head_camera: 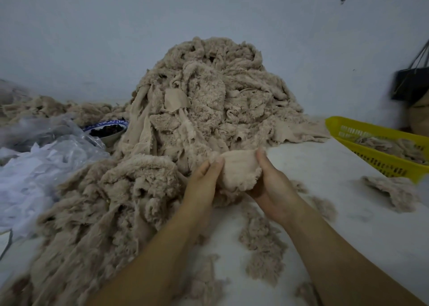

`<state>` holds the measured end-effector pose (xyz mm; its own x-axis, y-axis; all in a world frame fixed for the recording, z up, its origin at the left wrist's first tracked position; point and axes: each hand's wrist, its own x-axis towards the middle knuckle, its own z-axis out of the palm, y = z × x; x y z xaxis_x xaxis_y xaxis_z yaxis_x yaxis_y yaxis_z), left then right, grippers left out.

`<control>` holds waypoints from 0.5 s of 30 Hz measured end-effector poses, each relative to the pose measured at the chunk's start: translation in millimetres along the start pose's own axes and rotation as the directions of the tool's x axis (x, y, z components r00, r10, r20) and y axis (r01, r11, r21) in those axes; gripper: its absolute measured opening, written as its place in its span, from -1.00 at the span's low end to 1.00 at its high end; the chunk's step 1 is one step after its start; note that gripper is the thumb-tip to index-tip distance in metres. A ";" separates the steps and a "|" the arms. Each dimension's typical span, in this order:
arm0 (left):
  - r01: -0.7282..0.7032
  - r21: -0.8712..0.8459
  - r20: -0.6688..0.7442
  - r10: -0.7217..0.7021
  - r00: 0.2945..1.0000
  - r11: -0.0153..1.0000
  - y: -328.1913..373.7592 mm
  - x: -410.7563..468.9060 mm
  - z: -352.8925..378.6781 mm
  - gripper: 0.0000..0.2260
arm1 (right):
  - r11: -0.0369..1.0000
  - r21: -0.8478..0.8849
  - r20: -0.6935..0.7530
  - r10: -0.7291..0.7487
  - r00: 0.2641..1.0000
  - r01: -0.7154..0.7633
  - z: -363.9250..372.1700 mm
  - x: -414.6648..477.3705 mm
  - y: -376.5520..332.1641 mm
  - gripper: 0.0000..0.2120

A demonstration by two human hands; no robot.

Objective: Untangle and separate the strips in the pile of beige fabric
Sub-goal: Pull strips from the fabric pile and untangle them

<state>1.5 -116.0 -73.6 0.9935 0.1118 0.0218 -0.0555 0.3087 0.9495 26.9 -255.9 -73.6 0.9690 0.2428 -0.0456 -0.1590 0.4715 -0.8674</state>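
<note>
Work looks far from done: left hand (204,178) and right hand (271,189) both pinch one beige strip (239,168) at the big pile (209,101); few bits lie in the yellow basket (348,140)

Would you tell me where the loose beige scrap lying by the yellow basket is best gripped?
Probably at the near edge of the loose scrap, coming from the front with the right hand. It lies flat and apart from the pile, and the yellow basket crowds its far side.
</note>
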 end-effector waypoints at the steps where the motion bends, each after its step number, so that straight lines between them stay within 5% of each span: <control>1: 0.017 0.003 0.008 -0.017 1.000 1.000 0.3 -0.7 0.0 -0.83 | 1.000 -0.001 -0.010 0.000 1.000 0.000 -0.3 0.0 0.0 -0.44; 3: -0.009 0.081 0.034 0.006 0.999 0.997 -1.5 -0.6 -0.6 -0.81 | 1.000 0.006 -0.039 -0.005 0.999 0.006 -0.2 -0.6 -0.6 -0.44; 5: -0.157 0.428 0.126 0.113 0.986 0.890 -4.2 -0.7 -4.2 -0.79 | 0.999 0.050 -0.117 -0.006 0.993 0.012 -1.6 1.5 -3.8 -0.44; 8: -0.436 0.864 0.428 0.087 0.899 0.250 -12.6 2.2 -9.4 -0.75 | 0.988 0.146 -0.206 -0.009 0.979 0.040 -9.3 7.0 -11.8 -0.43; 10: -0.406 0.913 0.402 0.094 0.911 0.033 -11.9 5.6 -11.2 -0.63 | 0.991 0.135 -0.186 0.019 0.982 0.007 -11.4 5.1 -13.9 -0.43; 13: -0.256 0.965 0.213 0.383 0.899 0.063 0.3 11.0 -21.8 -0.69 | 0.997 0.065 -0.107 0.039 0.993 -0.033 -13.0 1.4 -15.3 -0.51; 15: -0.221 0.930 0.046 0.501 0.864 0.295 4.4 12.8 -32.3 -0.68 | 0.993 -0.114 -0.156 0.014 0.988 -0.032 -7.8 -1.1 -16.6 -0.45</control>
<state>10.8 -82.7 -79.3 0.8350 0.2080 0.5093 -0.1433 -0.8115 0.5664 30.0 -270.6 -63.1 0.9843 0.1139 -0.1345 -0.1673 0.3638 -0.9163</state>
